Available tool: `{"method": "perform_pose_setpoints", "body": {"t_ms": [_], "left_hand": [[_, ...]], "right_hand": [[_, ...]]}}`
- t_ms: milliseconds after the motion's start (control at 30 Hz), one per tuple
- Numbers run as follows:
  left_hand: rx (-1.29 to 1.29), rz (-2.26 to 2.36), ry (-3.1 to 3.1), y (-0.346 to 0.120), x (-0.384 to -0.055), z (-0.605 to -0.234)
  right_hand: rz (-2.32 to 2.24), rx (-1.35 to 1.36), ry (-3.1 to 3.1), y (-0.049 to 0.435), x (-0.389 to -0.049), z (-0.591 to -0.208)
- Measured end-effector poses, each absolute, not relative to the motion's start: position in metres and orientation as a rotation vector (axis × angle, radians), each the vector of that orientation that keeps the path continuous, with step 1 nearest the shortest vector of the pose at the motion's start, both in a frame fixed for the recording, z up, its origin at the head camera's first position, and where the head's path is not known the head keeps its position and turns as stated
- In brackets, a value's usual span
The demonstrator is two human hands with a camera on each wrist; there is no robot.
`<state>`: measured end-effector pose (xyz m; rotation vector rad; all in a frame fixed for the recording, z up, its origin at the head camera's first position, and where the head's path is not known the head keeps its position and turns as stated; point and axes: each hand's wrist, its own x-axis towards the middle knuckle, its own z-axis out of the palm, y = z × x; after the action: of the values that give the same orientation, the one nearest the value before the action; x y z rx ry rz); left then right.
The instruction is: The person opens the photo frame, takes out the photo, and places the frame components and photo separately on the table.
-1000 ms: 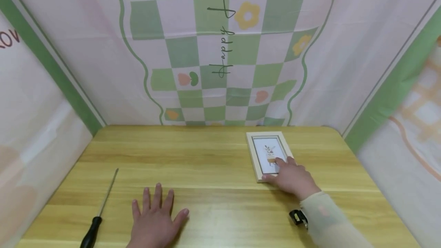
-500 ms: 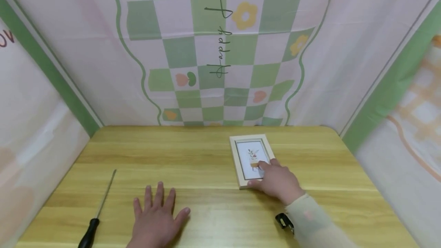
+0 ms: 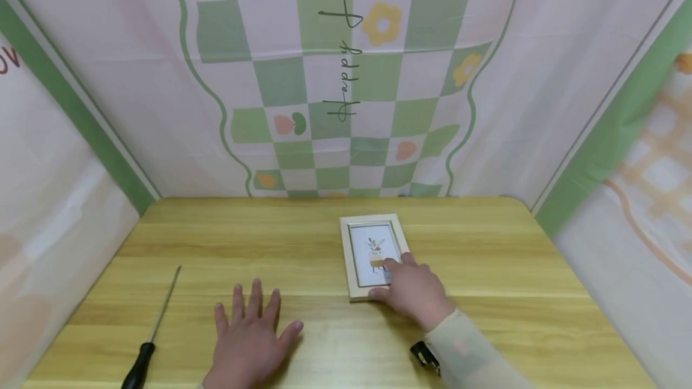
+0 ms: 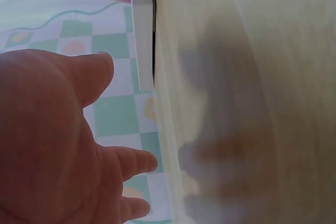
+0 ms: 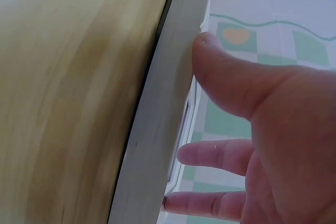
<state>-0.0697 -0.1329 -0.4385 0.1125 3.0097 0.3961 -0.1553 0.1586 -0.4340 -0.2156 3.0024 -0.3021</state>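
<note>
A picture frame [image 3: 346,257] with a pale wooden border lies flat on the table, showing a drawing of a plant on a small stand. My right hand [image 3: 413,293] rests on its lower right part. In the right wrist view, the thumb [image 5: 207,51] touches the frame's near edge, and straight fingers [image 5: 215,153] touch its top. To the left, my left hand [image 3: 248,344] is spread, palm down, apart from the frame. In the left wrist view, its shadow shows on the table beside it. Left of that hand lies a screwdriver [image 3: 143,356] with a black handle.
The wooden table [image 3: 243,233] reaches back to a patterned curtain [image 3: 330,77]. More fabric hangs at both sides. A small black piece [image 3: 424,356] shows beside the right sleeve [image 3: 470,353].
My right hand has slid the picture frame leftward and slightly nearer across the table. My left hand has shifted a little to the right and forward. The screwdriver has stayed put.
</note>
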Motion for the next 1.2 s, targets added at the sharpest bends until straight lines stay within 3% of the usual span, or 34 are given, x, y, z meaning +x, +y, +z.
{"method": "perform_pose_setpoints", "body": {"t_ms": [833,1200], "left_hand": [[0.124,0.396,3.021,-0.128,-0.068,-0.445],[0.136,0.387,3.023,-0.128,-0.069,-0.447]], "right_hand": [[-0.493,-0.594,3.009,0.141,-0.152,-0.434],[-0.63,-0.629,2.997,0.141,-0.155,-0.44]]}}
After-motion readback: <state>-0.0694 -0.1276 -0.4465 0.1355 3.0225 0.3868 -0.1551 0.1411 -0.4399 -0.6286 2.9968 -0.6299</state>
